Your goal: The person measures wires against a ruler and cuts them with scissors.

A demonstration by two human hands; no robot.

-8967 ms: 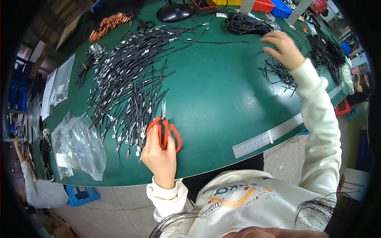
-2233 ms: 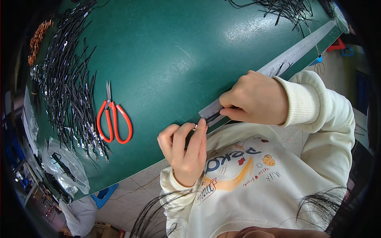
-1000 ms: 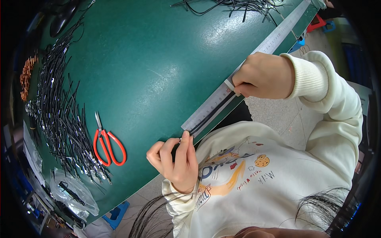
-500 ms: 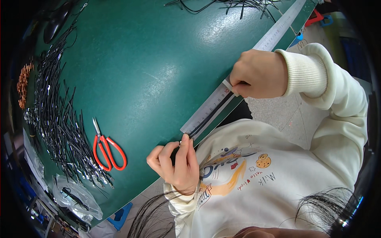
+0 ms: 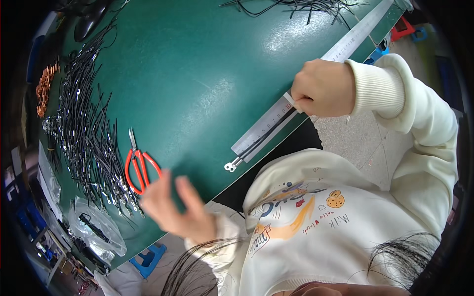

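Observation:
A steel ruler (image 5: 264, 123) lies slantwise along the table's near edge. On it run black wires (image 5: 272, 129), their silver ring terminals (image 5: 230, 166) poking out past the ruler's lower end. My right hand (image 5: 323, 89) is closed in a fist over the ruler, pinching the wires' upper part; a small pale strip (image 5: 289, 98) shows by the fingers. My left hand (image 5: 175, 204) is blurred, fingers apart and nothing seen in it, just by the handles of red-handled scissors (image 5: 138, 167). How far the wires reach under the right hand is hidden.
A long heap of black wires with terminals (image 5: 89, 128) covers the table's left side. Beyond it lie copper-coloured pieces (image 5: 47, 89). A clear plastic bag (image 5: 98, 229) sits at the lower left corner. More black wires (image 5: 311, 7) lie at the far edge. Blue stool (image 5: 148, 259) below.
My left hand has let go of the wires' terminal end and moved left toward the scissors, uncovering the ring terminals. My right hand keeps its grip on the ruler. The view has shifted slightly.

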